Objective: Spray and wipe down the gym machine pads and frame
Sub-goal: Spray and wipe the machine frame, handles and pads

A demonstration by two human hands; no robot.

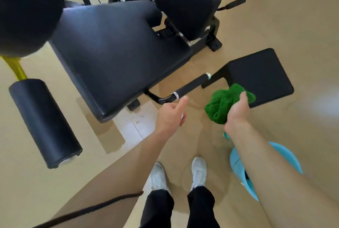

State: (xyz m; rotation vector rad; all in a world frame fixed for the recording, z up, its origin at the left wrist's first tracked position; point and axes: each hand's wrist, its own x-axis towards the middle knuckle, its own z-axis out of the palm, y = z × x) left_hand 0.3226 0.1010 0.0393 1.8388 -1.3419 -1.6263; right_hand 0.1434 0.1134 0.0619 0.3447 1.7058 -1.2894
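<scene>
Crumpled green terry cloth (227, 103) right of centre, bunched in the curled fingers of the right hand (238, 111), hanging over the near corner of the flat black footplate (260, 73). Just left of it, the black foam-gripped handle bar (192, 85) with silver end rings, jutting from under the broad black vinyl seat pad (113, 57) at centre left. Left hand (171, 115) below the bar's near end, thumb stretched toward it, fingers curled under; holding something or not, impossible to tell. Likely step: wrap the cloth round the grip, draw it along the full length, then turn to a fresh face for the frame bend. Light blue plastic bucket (286, 156) at lower right.
</scene>
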